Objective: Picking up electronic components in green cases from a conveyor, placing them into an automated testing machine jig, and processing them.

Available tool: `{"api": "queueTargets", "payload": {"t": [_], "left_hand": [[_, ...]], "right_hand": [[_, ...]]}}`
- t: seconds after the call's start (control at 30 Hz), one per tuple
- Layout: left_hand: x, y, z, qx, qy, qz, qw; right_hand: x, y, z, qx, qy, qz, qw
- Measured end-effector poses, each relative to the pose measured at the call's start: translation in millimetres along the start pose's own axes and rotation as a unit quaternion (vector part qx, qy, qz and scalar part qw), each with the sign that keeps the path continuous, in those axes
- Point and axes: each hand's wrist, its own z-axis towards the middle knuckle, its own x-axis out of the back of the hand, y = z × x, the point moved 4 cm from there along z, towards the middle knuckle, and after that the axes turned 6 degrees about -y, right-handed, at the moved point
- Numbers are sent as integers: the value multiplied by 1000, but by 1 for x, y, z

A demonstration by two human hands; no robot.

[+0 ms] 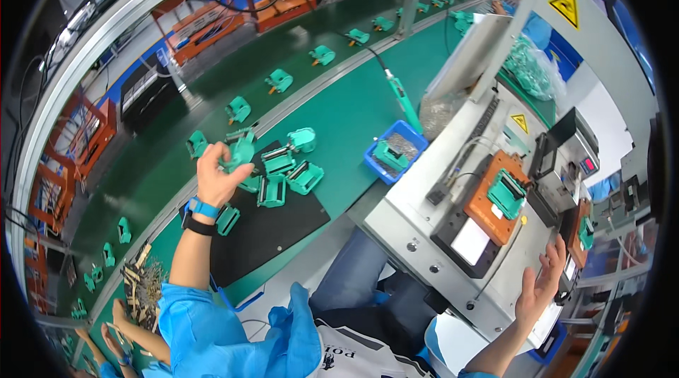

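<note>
My left hand (218, 178), with blue and black bands at its wrist, is closed around a green plastic housing (242, 146) at the edge of the conveyor. The fingers partly hide that part. Beside it, several similar green housings (271, 190) lie grouped on a black mat (288, 226). My right hand (541, 286) is held over the front right of the grey machine, fingers apart, with nothing in it. Nearest to it is an orange fixture (486, 214) with another green housing (506, 194) seated on top. A second orange fixture with a green piece (585, 232) stands further right.
A green conveyor belt (212, 102) carries a row of green housings past the bench. A blue bin (421, 143) with small metal parts and a green housing stands beside the grey machine (403, 215). A green electric screwdriver (402, 99) hangs above. Other people's hands (120, 328) work at lower left.
</note>
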Motion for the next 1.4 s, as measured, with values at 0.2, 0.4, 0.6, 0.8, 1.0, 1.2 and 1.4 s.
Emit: {"api": "queueTargets", "payload": {"t": [0.2, 0.4, 0.6, 0.8, 1.0, 1.2, 1.4], "left_hand": [[-34, 183, 10, -355, -61, -77, 930], [-109, 325, -54, -553, -212, -193, 782], [-142, 411, -109, -580, -262, -359, 683], [-167, 462, -138, -601, -278, -401, 633], [-178, 499, -162, -625, -292, -392, 608], [-209, 523, -166, -593, -328, -323, 661], [-251, 533, -150, -398, -420, -315, 752]], "right_hand": [[4, -10, -32, 15, 51, 169, 984], [-29, -37, -47, 1, -76, 436, 897], [0, 2, -88, -78, -110, 540, 831], [43, 39, -115, -84, -9, 564, 821], [68, 61, -137, -75, 41, 617, 783], [118, 82, -157, -119, 205, 458, 856], [167, 108, -188, -82, 337, 371, 862]]}}
